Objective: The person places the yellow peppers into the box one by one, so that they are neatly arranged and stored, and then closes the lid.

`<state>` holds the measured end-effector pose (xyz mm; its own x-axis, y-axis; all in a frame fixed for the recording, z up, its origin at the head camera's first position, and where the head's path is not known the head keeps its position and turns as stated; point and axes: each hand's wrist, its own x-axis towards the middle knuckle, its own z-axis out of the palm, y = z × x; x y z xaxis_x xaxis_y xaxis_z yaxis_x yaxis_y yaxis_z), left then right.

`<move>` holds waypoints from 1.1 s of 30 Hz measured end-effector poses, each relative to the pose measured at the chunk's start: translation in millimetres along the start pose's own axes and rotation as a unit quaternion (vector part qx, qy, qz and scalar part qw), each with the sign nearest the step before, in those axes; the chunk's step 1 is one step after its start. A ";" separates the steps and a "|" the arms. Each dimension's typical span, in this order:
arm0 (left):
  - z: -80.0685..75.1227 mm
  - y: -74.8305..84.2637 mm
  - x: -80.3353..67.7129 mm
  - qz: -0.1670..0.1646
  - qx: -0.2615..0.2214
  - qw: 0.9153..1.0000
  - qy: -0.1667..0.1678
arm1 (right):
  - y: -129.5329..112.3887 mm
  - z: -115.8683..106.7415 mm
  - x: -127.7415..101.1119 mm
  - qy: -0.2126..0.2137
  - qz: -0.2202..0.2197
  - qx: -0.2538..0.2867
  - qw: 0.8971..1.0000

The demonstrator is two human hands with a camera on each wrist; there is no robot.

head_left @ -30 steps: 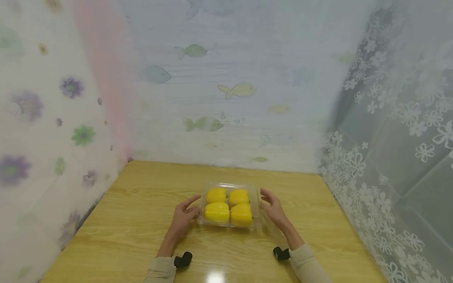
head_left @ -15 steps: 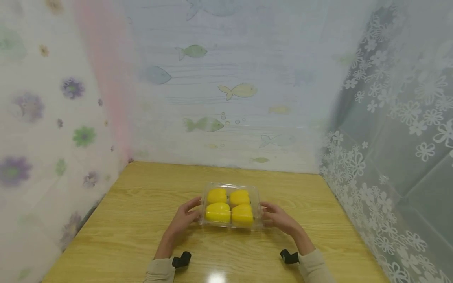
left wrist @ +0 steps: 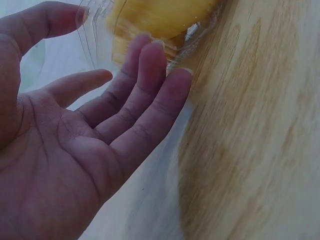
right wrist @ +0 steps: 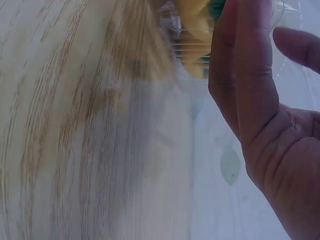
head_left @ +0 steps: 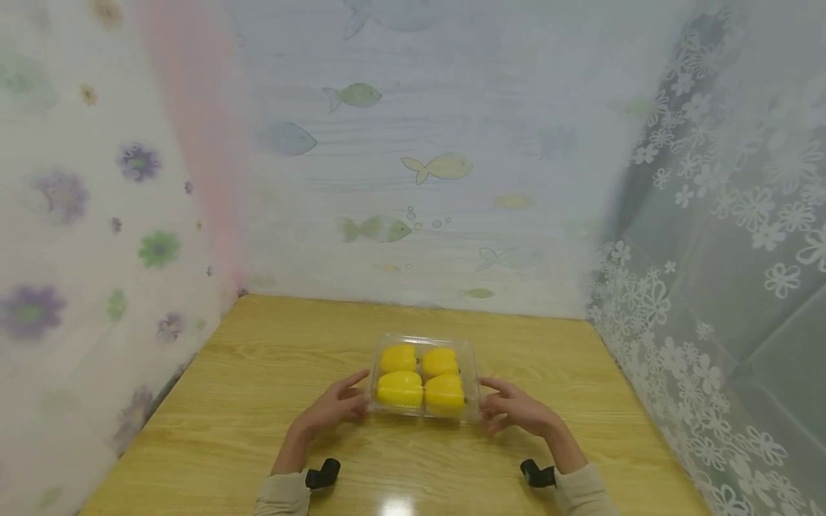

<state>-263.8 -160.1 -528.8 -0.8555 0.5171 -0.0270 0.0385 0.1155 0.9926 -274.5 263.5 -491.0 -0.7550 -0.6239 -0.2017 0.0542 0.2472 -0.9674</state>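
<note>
A clear plastic box (head_left: 474,373) sits on the table in the head view, with several yellow bell peppers (head_left: 400,390) inside in two rows. My left hand (head_left: 332,410) is at its left side, fingertips right at the wall. The left wrist view shows that hand's palm (left wrist: 65,165), its fingers loosely bent and the thumb against the clear plastic. At the right side is my right hand (head_left: 521,413), its fingertips close to the box's near right corner. In the right wrist view its long fingers (right wrist: 255,65) partly hide the box, where a green stem (right wrist: 216,8) shows.
The wooden table (head_left: 271,344) reaches to a back wall (head_left: 439,236) with printed fish. A flowered sheet (head_left: 122,287) borders the left side and a white-flowered one (head_left: 684,344) the right. A black wrist mount (head_left: 325,474) is on the left cuff, another (head_left: 537,474) on the right.
My right hand has come back toward the near right corner of the box. The left hand has drawn slightly nearer to me along its side. The box stays in place on the table.
</note>
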 end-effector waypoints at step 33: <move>11.9 7.2 -2.8 -0.009 -0.031 0.999 0.034 | -0.9 9.8 -1.6 0.010 0.008 0.011 1.000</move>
<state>-255.0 -150.7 -523.0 -0.8886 0.4569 -0.0388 -0.0070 0.0710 0.9974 -266.9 256.9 -491.3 -0.7668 -0.6049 -0.2148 0.0805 0.2414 -0.9671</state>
